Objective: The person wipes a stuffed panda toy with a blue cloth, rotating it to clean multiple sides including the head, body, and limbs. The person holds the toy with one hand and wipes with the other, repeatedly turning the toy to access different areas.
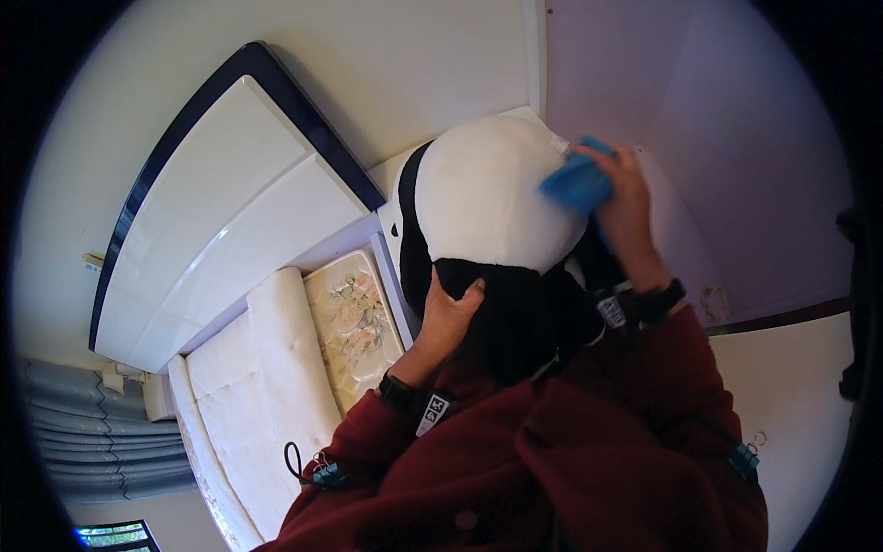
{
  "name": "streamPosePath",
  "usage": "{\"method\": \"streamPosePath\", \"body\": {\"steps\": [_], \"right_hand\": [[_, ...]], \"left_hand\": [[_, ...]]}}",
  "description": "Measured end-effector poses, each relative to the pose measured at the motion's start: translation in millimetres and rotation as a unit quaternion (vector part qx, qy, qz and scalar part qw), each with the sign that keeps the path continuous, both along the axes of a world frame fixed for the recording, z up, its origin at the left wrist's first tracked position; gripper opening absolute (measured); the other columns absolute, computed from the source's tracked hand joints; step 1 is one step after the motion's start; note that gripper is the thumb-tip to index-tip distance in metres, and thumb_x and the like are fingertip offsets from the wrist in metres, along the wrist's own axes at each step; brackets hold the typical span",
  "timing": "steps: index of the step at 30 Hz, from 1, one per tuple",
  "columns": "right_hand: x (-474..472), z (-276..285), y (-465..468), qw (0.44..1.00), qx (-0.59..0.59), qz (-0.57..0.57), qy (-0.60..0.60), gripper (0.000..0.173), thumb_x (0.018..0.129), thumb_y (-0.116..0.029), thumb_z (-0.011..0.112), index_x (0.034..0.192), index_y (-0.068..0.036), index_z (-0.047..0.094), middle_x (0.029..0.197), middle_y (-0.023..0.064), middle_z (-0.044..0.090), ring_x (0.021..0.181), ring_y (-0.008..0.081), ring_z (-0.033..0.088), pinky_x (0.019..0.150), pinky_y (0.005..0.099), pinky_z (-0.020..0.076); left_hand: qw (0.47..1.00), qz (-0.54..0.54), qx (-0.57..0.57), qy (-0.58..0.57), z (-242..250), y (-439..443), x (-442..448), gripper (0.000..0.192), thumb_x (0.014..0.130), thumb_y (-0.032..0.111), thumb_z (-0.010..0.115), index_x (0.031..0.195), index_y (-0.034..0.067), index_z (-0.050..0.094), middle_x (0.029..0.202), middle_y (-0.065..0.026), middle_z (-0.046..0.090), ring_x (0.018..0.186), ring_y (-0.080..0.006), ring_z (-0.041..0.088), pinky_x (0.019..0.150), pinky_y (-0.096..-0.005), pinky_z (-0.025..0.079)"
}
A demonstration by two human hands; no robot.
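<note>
A large black-and-white plush toy [493, 193] rests against my front, on top of a white surface [388, 172]. My left hand [448, 310] presses on its black part just below the white one, with thumb and forefinger spread; some of its fingers are hidden. At the right side of the white part, my right hand [624, 193] holds a blue cloth [583, 181], blurred, against or close to the plush. A small white tag [559, 143] sticks out beside the cloth.
To the left stands a bed with a glossy white headboard [227, 186] edged in dark blue. A white quilt or pad [262, 359] lies folded back on its floral mattress [355, 317]. Walls rise behind the plush. A grey-blue curtain [103, 435] hangs at the far left.
</note>
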State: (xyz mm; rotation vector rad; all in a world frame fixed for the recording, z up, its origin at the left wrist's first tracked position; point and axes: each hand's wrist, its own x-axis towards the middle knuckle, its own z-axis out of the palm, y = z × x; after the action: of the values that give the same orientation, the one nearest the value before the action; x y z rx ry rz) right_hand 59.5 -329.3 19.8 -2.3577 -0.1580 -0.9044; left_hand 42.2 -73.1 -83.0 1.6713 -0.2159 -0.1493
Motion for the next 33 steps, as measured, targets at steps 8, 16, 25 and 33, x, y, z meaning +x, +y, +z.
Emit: {"method": "streamPosePath", "body": {"steps": [8,16,25,33], "right_hand": [[-30,3,53,0.963,-0.121,0.226,-0.079,0.029,0.082,-0.01,0.07,0.11,-0.018,0.071,0.121,0.0117,0.063,0.111,0.0311,0.063,0.094,0.0406,0.0537],[-36,2,7,0.99,0.035,0.125,-0.053,0.051,0.078,-0.009,0.077,0.125,-0.024,0.063,0.13,0.0147,0.056,0.116,0.0328,0.061,0.095,0.0439,0.0564],[-33,-2,2,0.995,-0.023,0.096,-0.01,0.058,0.072,-0.015,0.085,0.125,-0.022,0.062,0.128,0.0134,0.057,0.115,0.0324,0.062,0.092,0.0431,0.0573],[-43,-36,43,0.951,0.05,0.299,0.057,0.035,0.076,-0.011,0.075,0.11,-0.022,0.07,0.123,0.0124,0.061,0.115,0.032,0.061,0.095,0.0436,0.0521]], "left_hand": [[0.972,-0.028,-0.204,0.117,7,-17,-2,0.061,0.09,0.023,0.074,0.136,-0.002,0.044,0.117,-0.0161,0.066,0.104,-0.021,0.065,0.091,-0.0326,0.053],[0.978,0.023,-0.164,0.124,59,-31,19,0.045,0.093,0.019,0.066,0.132,0.002,0.051,0.113,-0.0082,0.062,0.1,-0.0173,0.06,0.088,-0.0309,0.05],[0.962,0.001,-0.196,0.187,72,-17,33,0.054,0.094,0.021,0.065,0.14,0.002,0.044,0.121,-0.0112,0.061,0.106,-0.0209,0.062,0.093,-0.0329,0.051],[0.809,-0.128,-0.441,0.368,20,-15,-12,0.058,0.105,0.041,0.05,0.148,0.004,0.037,0.142,-0.0149,0.051,0.128,-0.0256,0.053,0.11,-0.0374,0.043]]}}
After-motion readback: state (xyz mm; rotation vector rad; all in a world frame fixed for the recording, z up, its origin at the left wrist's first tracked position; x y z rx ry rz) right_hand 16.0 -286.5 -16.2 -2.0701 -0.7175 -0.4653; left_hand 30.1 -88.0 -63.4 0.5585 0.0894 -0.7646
